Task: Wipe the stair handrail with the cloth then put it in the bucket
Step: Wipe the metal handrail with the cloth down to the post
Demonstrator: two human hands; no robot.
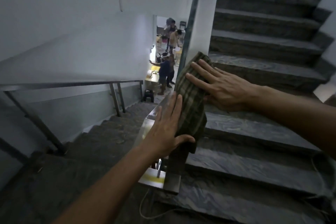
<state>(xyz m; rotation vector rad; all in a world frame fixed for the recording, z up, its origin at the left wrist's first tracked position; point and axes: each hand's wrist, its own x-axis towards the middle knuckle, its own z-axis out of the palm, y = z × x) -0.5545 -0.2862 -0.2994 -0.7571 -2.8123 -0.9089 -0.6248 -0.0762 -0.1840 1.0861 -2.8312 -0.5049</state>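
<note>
Cloth (190, 100): draped over handrail (154, 112), between both hands
Left hand (163, 131): flat, fingers spread, thumb hooking cloth
Right hand (220, 85): flat, pressing cloth
Advice: press evenly, slide along rail
Bucket: unseen

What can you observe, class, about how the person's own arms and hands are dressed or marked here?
Both forearms are bare up to the picture's edge: no sleeves show. The left hand and right hand wear no gloves, and no rings, watch or bracelet show. No marking shows on either in this dim light.
</note>
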